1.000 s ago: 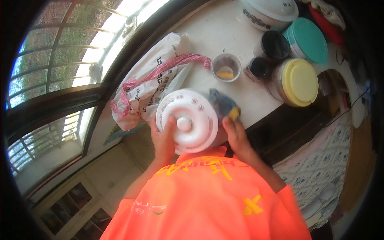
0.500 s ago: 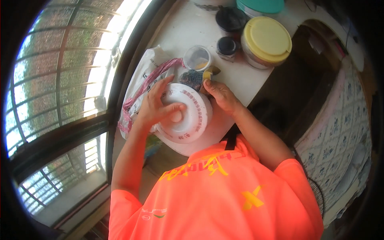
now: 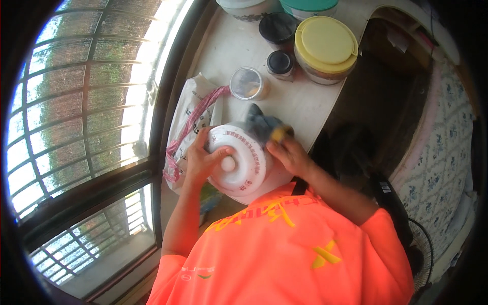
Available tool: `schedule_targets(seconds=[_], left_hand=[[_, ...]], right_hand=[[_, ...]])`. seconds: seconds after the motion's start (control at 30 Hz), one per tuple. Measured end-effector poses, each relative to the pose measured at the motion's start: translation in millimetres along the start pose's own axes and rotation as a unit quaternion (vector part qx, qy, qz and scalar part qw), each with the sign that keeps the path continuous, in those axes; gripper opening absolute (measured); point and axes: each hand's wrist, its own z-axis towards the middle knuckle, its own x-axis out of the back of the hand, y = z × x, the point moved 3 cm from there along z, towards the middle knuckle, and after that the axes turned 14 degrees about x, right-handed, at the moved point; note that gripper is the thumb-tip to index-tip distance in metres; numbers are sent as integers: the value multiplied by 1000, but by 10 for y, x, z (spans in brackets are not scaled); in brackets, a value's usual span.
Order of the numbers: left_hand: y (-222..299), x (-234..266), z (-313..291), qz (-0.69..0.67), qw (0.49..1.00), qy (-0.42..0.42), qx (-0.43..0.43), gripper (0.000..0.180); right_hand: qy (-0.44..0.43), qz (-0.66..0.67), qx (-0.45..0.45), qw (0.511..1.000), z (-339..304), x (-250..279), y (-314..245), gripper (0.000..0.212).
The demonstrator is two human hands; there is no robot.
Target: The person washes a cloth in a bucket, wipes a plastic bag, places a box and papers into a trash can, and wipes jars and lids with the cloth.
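My left hand [image 3: 202,158] clasps the side of a white round jar [image 3: 250,179] with red print and a knob in the middle of its top. The thumb rests by the knob, and the other fingers curl over the rim. A dark grey-blue cloth [image 3: 264,125] with a yellow patch is pinched in my right hand [image 3: 294,156]. It lies against the jar's far right side, slightly blurred by motion. Just beyond the cloth stands a small clear plastic cup [image 3: 247,84] with something yellowish inside.
A white plastic bag [image 3: 189,104] with a pink strip [image 3: 201,108] lies left, by the barred window [image 3: 86,96]. Farther back stand a yellow-lidded tub [image 3: 326,46], a small black-capped jar [image 3: 280,63], a black-lidded container [image 3: 278,28] and a teal-lidded tub [image 3: 310,5]. The table's edge runs along the right.
The cloth has shifted round the jar's far right side and changed shape in my right hand. My left hand keeps its hold. The whole view has shifted a little.
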Motion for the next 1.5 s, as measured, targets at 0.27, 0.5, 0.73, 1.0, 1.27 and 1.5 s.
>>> schedule_targets(seconds=[0.27,0.5,0.73,1.0,1.27,1.5], left_hand=[[-147,-7,-67,-32,999,20,34,57],[-301,-42,-276,-91,982,106,125,49],[-524,-36,-140,-203,950,62,229,76],[-764,30,-104,-164,954,96,232,87],[-574,-21,-217,-180,953,87,230,69],[-375,-102,-351,-250,921,-14,298,58]], right_hand=[[-9,40,-21,999,305,-51,54,39],[20,115,-30,993,-458,-25,-224,31],[-4,92,-80,993,399,36,185,37],[3,20,-57,998,229,-114,-20,38],[67,109,-22,992,-311,-130,13,30],[126,-60,49,989,119,-21,63,27]])
